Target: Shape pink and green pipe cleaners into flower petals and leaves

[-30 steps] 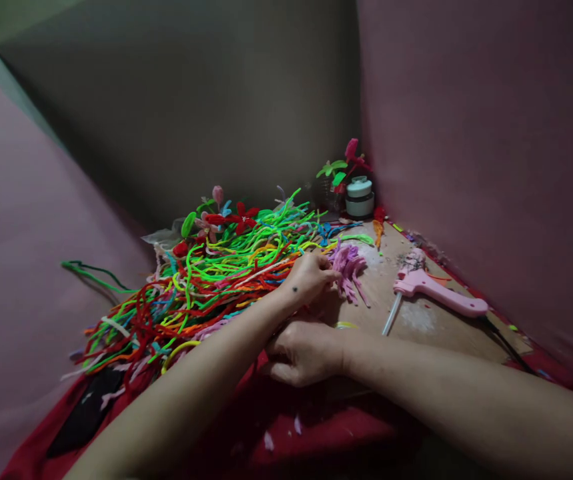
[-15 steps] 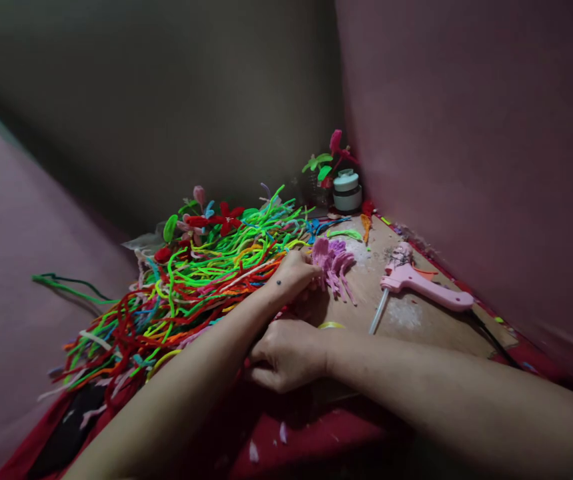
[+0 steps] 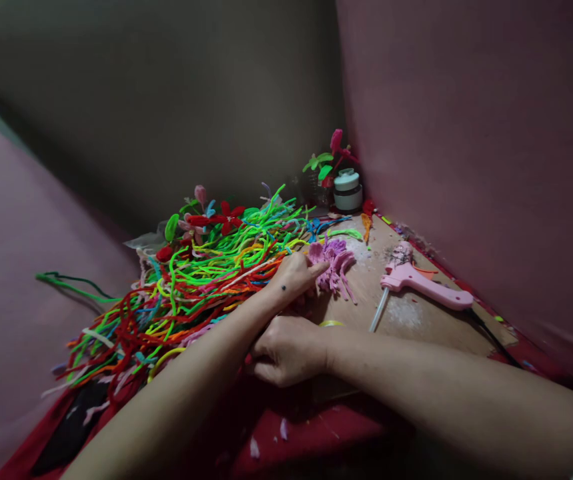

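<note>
My left hand [image 3: 297, 275] reaches over the board to a small heap of short pink and purple pipe-cleaner pieces [image 3: 335, 261]. Its fingers are drawn together and pinch one pink piece at the heap's left edge. My right hand [image 3: 289, 350] rests just below the left wrist, at the edge of the red cloth [image 3: 316, 433]. Its fingers are curled under, and what they hold is hidden. A big tangle of long pipe cleaners [image 3: 191, 280] in green, red, orange and yellow lies left of both hands.
A pink glue gun [image 3: 423, 283] with a glue stick lies on the brown board [image 3: 416, 320] to the right. A small white jar [image 3: 347, 189] and pipe-cleaner flowers [image 3: 329, 157] stand in the far corner. Walls close in on the back and right. More flowers [image 3: 216, 217] sit behind the tangle.
The view shifted slightly. My left hand stayed at the pink heap, its fingers moving from a tight pinch to a longer reach. The right hand barely moved.
</note>
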A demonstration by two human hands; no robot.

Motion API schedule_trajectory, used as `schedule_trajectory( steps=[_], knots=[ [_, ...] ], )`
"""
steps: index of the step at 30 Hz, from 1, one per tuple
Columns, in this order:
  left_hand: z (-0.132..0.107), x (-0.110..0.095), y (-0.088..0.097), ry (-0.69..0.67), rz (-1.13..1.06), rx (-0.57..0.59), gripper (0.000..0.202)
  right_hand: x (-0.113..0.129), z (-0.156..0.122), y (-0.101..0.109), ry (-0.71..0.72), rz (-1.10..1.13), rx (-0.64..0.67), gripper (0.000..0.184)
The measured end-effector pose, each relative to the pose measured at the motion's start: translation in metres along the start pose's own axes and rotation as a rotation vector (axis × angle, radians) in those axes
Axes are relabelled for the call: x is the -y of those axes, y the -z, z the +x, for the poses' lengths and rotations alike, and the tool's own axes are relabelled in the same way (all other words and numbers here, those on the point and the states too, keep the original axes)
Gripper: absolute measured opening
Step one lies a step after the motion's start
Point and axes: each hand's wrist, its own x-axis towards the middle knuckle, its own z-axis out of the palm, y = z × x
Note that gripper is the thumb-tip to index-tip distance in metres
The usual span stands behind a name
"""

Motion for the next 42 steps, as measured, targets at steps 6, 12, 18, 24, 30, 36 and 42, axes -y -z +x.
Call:
schedule_trajectory(
  steps=[6, 12, 18, 24, 30, 36, 42],
  knots=[
    [0.002, -0.006, -0.002, -0.038, 0.093, -0.03, 0.029, -0.001, 0.0, 0.0, 0.002, 0.004, -0.021, 0.022],
    [0.001, -0.007, 0.0, -0.023, 0.092, -0.02, 0.022, -0.001, 0.0, -0.001, 0.001, -0.013, -0.038, 0.022],
    [-0.001, -0.009, 0.0, 0.001, 0.099, -0.012, 0.024, -0.001, -0.001, -0.002, -0.01, -0.014, -0.037, 0.023],
    [0.003, -0.003, 0.0, 0.008, 0.071, -0.008, 0.036, -0.002, 0.0, -0.004, -0.009, -0.028, -0.046, 0.023],
    [0.007, 0.005, -0.002, 0.003, -0.033, 0.043, 0.021, -0.001, 0.0, -0.003, -0.005, -0.034, -0.045, 0.024],
    [0.008, 0.01, -0.004, -0.013, -0.05, 0.025, 0.018, 0.0, -0.001, -0.002, -0.009, -0.044, -0.042, 0.024],
    [0.009, 0.012, -0.005, -0.01, -0.044, 0.017, 0.018, -0.002, -0.001, -0.006, -0.003, -0.064, -0.056, 0.023]
  ],
)
